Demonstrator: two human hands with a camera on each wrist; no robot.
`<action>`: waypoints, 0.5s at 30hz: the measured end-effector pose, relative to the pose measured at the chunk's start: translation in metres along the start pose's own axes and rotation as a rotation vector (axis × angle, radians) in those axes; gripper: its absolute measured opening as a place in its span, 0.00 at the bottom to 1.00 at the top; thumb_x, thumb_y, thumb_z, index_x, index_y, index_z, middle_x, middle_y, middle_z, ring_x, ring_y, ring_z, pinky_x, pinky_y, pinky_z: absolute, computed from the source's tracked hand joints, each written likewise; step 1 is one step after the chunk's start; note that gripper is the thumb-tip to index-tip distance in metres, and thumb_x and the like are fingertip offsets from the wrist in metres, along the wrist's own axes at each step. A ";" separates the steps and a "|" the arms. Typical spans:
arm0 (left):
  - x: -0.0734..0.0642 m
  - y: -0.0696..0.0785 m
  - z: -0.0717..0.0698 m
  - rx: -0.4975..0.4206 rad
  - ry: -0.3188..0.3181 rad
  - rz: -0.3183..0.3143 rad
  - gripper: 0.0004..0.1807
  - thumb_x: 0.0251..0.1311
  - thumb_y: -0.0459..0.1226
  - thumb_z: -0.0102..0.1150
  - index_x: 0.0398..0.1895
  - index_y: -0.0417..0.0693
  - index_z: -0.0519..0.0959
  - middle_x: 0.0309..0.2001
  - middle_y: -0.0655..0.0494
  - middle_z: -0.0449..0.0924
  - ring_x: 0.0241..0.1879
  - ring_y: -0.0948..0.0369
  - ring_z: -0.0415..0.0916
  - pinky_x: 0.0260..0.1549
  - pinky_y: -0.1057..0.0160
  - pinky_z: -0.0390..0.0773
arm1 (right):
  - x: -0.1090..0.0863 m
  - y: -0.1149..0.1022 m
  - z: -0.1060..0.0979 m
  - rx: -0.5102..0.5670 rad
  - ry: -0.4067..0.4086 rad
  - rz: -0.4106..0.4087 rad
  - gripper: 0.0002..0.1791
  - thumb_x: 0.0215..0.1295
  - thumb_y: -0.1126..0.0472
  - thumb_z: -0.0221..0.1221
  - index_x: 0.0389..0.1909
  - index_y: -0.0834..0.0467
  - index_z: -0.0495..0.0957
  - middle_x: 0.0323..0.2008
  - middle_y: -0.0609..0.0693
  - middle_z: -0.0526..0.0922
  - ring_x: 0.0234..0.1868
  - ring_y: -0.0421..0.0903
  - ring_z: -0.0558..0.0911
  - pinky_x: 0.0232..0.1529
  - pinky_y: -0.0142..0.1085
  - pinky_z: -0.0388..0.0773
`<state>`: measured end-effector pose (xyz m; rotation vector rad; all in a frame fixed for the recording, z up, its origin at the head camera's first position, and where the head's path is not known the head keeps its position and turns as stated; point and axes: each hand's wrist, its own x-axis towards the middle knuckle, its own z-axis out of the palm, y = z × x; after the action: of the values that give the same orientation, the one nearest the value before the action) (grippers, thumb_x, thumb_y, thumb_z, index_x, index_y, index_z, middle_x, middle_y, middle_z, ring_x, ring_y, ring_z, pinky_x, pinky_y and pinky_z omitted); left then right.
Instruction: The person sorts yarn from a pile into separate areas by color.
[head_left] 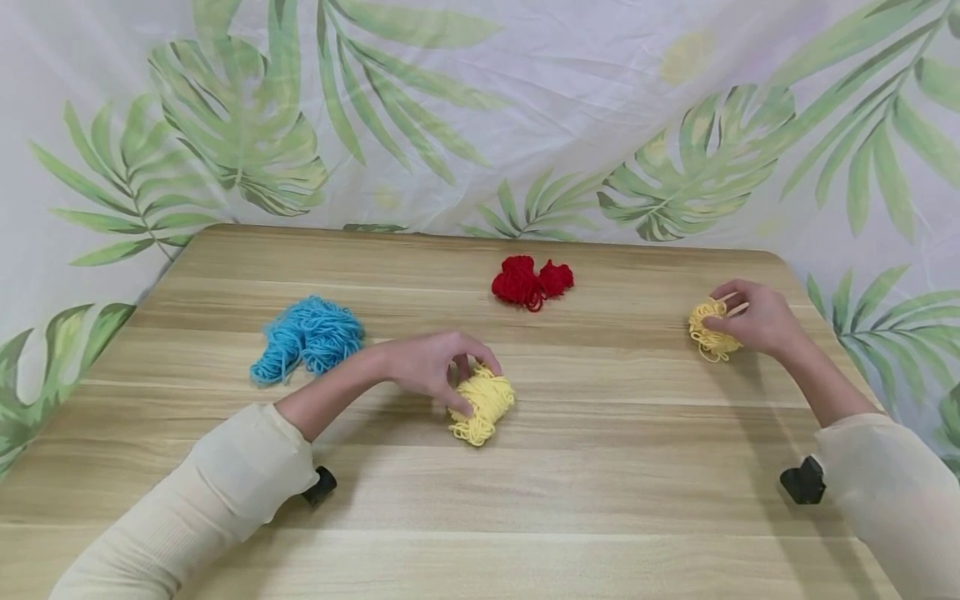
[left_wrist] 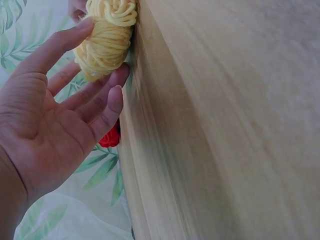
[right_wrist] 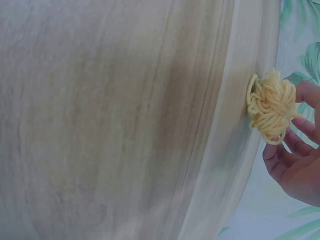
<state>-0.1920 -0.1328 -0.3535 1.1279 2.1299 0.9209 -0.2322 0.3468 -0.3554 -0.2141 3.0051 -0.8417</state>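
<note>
In the middle of the table, my left hand (head_left: 442, 364) holds a pale yellow bundle of yarn (head_left: 486, 402), the thumb at its near side and the fingers over its far end. The left wrist view shows the thumb and fingertips against the wound strands of this yarn (left_wrist: 107, 45). Over at the right, my right hand (head_left: 761, 317) grips a smaller, deeper yellow clump of yarn (head_left: 710, 331) between thumb and fingers. Loose loops of that yarn (right_wrist: 274, 105) stick out toward the table in the right wrist view.
Blue yarn (head_left: 311, 335) lies in a heap at the left, behind my left forearm. Two joined clumps of red yarn (head_left: 519, 282) lie near the far edge. The wooden table (head_left: 570, 517) ends at a leaf-patterned cloth (head_left: 540, 92). Dark devices show under both sleeves.
</note>
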 end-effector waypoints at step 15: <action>0.003 0.001 0.001 0.024 0.005 -0.001 0.30 0.50 0.32 0.81 0.58 0.39 0.79 0.54 0.50 0.80 0.37 0.60 0.77 0.35 0.65 0.79 | -0.009 0.003 -0.008 0.085 -0.135 -0.019 0.32 0.65 0.61 0.68 0.66 0.69 0.72 0.57 0.73 0.74 0.53 0.70 0.81 0.35 0.30 0.79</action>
<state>-0.1926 -0.1301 -0.3539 1.1376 2.1508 0.9010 -0.2240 0.3545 -0.3505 -0.2857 2.8404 -0.9152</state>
